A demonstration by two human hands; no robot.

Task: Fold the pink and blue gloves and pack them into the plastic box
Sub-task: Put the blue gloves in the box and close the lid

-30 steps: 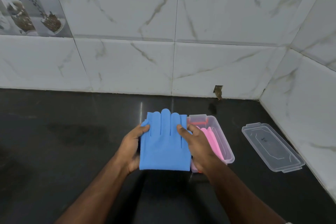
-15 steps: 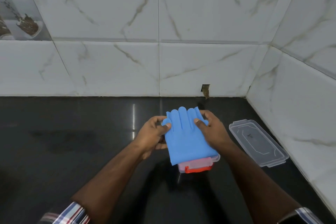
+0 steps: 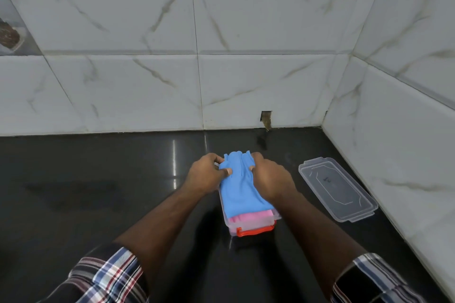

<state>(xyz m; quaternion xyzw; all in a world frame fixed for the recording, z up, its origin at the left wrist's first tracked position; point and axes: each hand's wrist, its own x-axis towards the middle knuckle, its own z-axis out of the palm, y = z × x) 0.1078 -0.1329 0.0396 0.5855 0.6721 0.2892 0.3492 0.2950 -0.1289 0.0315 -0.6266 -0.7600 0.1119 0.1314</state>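
Note:
The folded blue glove [image 3: 242, 190] lies in the clear plastic box [image 3: 253, 225], on top of the pink glove [image 3: 248, 218], of which only a strip shows at the near end. The box has a red clip at its near end and stands on the black counter. My left hand [image 3: 205, 176] pinches the blue glove's left edge near its fingers. My right hand [image 3: 270, 178] grips the right edge and covers part of the box's right rim. The glove's fingers bunch up between my hands at the box's far end.
The box's clear lid [image 3: 337, 188] lies flat on the counter to the right, close to the tiled side wall [image 3: 394, 142]. The marble-look back wall [image 3: 197, 81] rises behind the black counter [image 3: 86, 192], which has a dull smear on its left part.
The blue glove went from the counter left of the box to above it, then down into the box over the pink glove. Both hands squeezed its sides inward.

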